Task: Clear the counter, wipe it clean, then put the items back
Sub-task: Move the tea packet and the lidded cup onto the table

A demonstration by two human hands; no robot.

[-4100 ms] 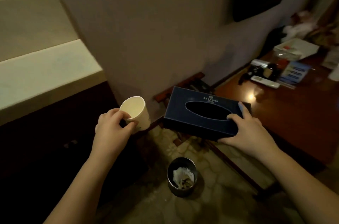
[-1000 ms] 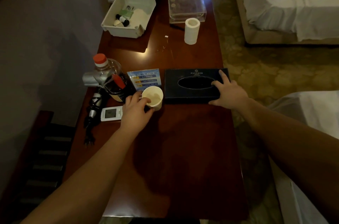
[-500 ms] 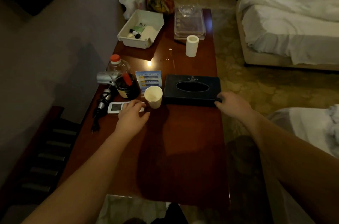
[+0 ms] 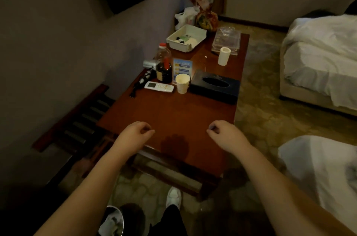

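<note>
- Hands over the near end of the counter (image 4: pixel 173 119), well apart from each other and from the items; left hand (image 4: pixel 135 134) with fingers loosely curled, thumb near the fingertips, holding nothing; right hand (image 4: pixel 225 133) likewise loosely curled and holding nothing.
- Paper cup (image 4: pixel 182 83) upright on the counter, just beside the dark tissue box (image 4: pixel 215 86) on its right; white remote (image 4: pixel 158 86) lying flat to the cup's left.
- Behind the cup: blue card (image 4: pixel 182 66) standing upright; bottle (image 4: pixel 163 63) with a red cap; black cord (image 4: pixel 141 85) trailing along the wall side.
- Far end: white tray (image 4: pixel 186 37) with small items inside; clear box (image 4: pixel 227 41); paper roll (image 4: pixel 224 56) standing on end.
- Surroundings: beds (image 4: pixel 320 58) at right; bin (image 4: pixel 113 222) on the floor near the white shoe (image 4: pixel 173 196).
</note>
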